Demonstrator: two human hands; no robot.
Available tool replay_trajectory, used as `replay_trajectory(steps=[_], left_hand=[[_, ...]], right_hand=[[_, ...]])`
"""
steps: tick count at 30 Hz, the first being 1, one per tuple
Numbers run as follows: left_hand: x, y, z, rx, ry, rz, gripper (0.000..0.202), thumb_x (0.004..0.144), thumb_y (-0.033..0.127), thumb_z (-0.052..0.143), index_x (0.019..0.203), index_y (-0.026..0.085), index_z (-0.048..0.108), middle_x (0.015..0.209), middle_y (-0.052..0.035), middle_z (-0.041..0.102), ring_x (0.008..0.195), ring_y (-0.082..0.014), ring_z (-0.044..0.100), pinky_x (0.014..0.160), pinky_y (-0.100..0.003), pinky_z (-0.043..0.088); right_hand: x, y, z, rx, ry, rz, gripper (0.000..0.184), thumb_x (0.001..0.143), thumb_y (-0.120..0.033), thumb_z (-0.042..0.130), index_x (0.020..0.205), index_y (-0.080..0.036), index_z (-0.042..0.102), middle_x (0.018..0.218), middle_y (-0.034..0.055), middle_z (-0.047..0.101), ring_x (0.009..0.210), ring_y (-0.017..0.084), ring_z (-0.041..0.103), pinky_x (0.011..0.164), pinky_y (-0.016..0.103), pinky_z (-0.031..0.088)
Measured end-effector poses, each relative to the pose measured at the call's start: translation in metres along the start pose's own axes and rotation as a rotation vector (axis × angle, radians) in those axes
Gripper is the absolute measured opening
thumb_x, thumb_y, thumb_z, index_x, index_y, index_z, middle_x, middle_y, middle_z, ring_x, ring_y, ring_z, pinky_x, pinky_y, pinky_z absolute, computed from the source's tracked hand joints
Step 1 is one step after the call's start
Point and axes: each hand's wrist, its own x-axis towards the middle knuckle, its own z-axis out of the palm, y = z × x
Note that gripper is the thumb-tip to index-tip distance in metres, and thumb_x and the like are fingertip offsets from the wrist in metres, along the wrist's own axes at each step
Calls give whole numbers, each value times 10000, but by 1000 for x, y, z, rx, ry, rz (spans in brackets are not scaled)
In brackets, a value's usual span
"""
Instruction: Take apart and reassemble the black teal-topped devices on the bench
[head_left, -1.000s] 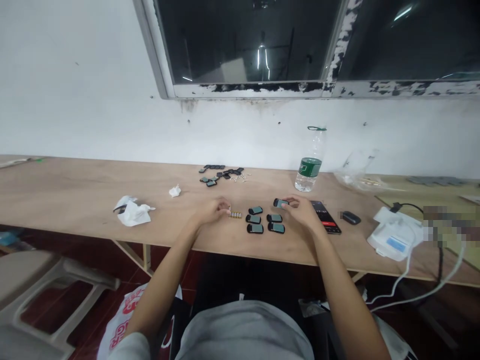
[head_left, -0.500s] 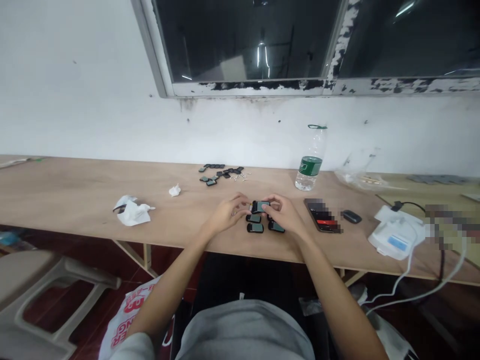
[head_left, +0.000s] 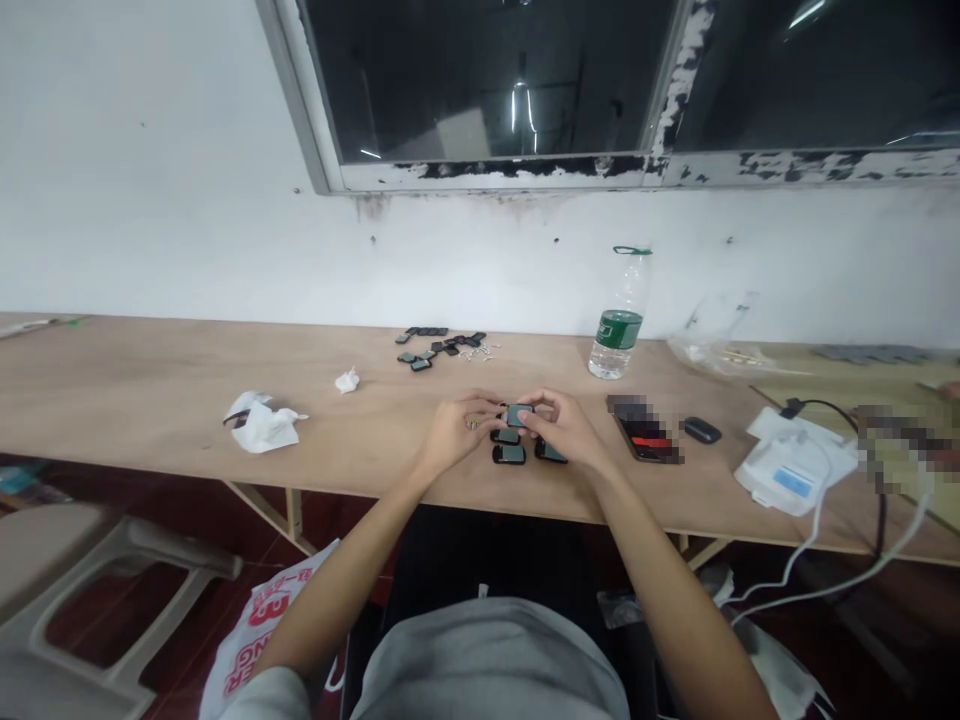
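A small flat black device with a grey-green face (head_left: 517, 413) is held just above the table between my two hands. My right hand (head_left: 564, 428) grips its right side, the thumb lying on the face and the fingers behind. Fingers of my left hand (head_left: 455, 430) close on its left end; what the tips cover there is hidden. A tiny yellow-and-dark striped thing (head_left: 472, 425) shows by my left fingers, too small to name. Below lie similar black devices: one partly covered (head_left: 506, 436), one at the front (head_left: 508, 455) and one under my right hand (head_left: 551, 452).
Further back lie several more black devices (head_left: 421, 364) and small white pieces (head_left: 474, 353). A water bottle (head_left: 617, 335), a phone (head_left: 641, 430), a black oval object (head_left: 702, 431) and a white box with cables (head_left: 787, 470) stand right. Crumpled tissues (head_left: 266, 425) lie left.
My left fingers have moved in against the left end of the held device, and the striped thing has come into sight. The device has shifted slightly; my right hand keeps its grip.
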Motion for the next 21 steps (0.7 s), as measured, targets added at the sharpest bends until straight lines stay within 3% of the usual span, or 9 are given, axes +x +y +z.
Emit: replay_trajectory(steps=[4, 8, 13, 17, 21], left_hand=[[0, -2, 6, -287, -8, -200, 212, 723, 295, 814, 767, 162, 656, 1007, -88, 746, 935, -242, 717, 802, -352, 591], [0, -6, 9, -482, -19, -333, 405, 588, 253, 879, 723, 170, 507, 868, -33, 701, 781, -184, 707, 718, -302, 576], [1, -8, 10, -503, -87, -365, 391, 636, 281, 863, 864, 166, 567, 839, -24, 683, 728, -174, 705, 712, -309, 566], [4, -10, 2, -332, -61, -251, 393, 719, 342, 819, 1020, 168, 636, 1072, -99, 698, 949, -231, 702, 804, -345, 576], [6, -21, -13, -132, -70, -217, 302, 805, 406, 740, 1002, 186, 676, 1104, -87, 704, 953, -230, 698, 816, -352, 582]], right_hand=[[-2, -4, -1, 1, -49, -7, 338, 773, -431, 736, 954, -161, 644, 837, 62, 726, 673, 174, 683, 602, 281, 528], [-5, -9, 1, -26, -90, 2, 310, 780, -400, 720, 959, -157, 646, 812, 56, 723, 671, 179, 691, 609, 280, 536], [-3, -6, 3, -68, -81, 1, 300, 799, -387, 689, 994, -164, 649, 800, 59, 719, 679, 197, 704, 618, 296, 549], [9, 12, -14, -174, 131, -52, 308, 783, -386, 673, 1006, -185, 602, 880, 77, 715, 706, 204, 690, 655, 327, 559], [20, 45, -52, -510, 410, -56, 193, 778, -327, 626, 918, -196, 604, 908, 80, 710, 760, 217, 663, 750, 360, 537]])
